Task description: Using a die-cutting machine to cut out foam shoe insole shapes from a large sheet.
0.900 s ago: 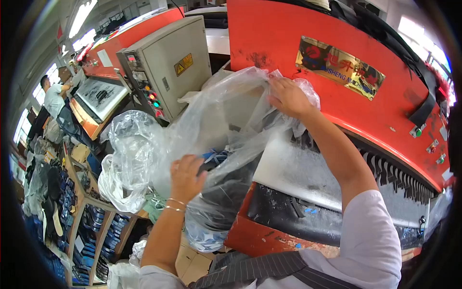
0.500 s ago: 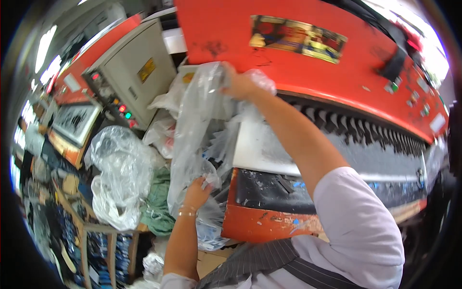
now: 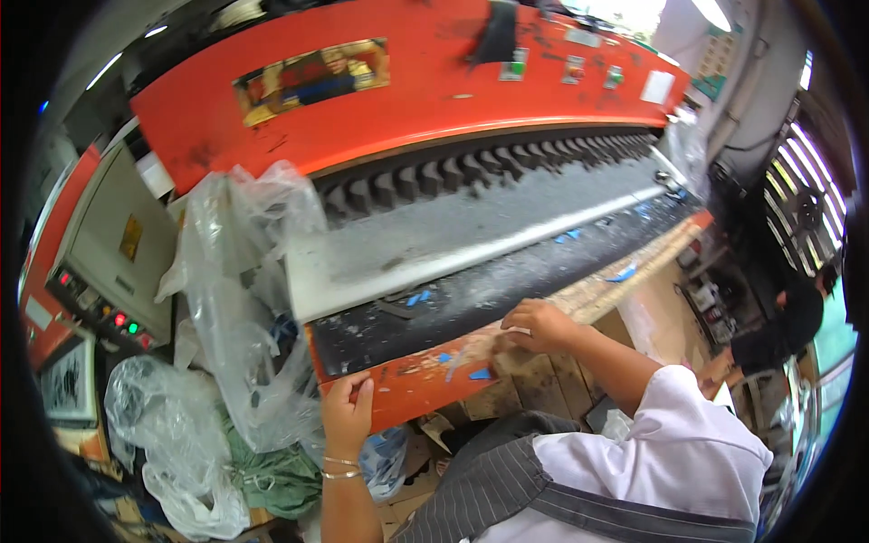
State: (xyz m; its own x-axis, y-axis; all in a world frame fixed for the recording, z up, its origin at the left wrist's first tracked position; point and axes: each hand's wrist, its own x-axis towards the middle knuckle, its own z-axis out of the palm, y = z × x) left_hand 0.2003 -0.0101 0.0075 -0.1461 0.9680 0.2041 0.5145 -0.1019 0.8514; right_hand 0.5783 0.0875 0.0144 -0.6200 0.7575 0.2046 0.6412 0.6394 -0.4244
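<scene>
My left hand [image 3: 348, 412], with bangles on its wrist, is at the front left corner of the orange machine table [image 3: 398, 391]. Its thumb stands apart from its fingers, and I see nothing held. Over the worn front edge, my right hand [image 3: 541, 327] has loosely bent fingers and no visible object in it. Between the hands and the machine's upper body lie a black padded strip [image 3: 489, 294] and a pale flat plate [image 3: 362, 268]. A row of dark curved flaps [image 3: 453, 179] hangs behind the plate. Blue scraps [image 3: 480, 374] lie along the edge.
A large clear plastic bag [image 3: 222, 290] hangs at the table's left end. Below are another clear bag [image 3: 176, 434] and green cloth [image 3: 272, 475]. A grey control cabinet [image 3: 122, 244] with lit buttons stands at far left. Another person [image 3: 778, 321] is at the right.
My view has swung right. My right hand has let go of the tall clear bag and come back to the front edge; my left has left the bag for the table corner.
</scene>
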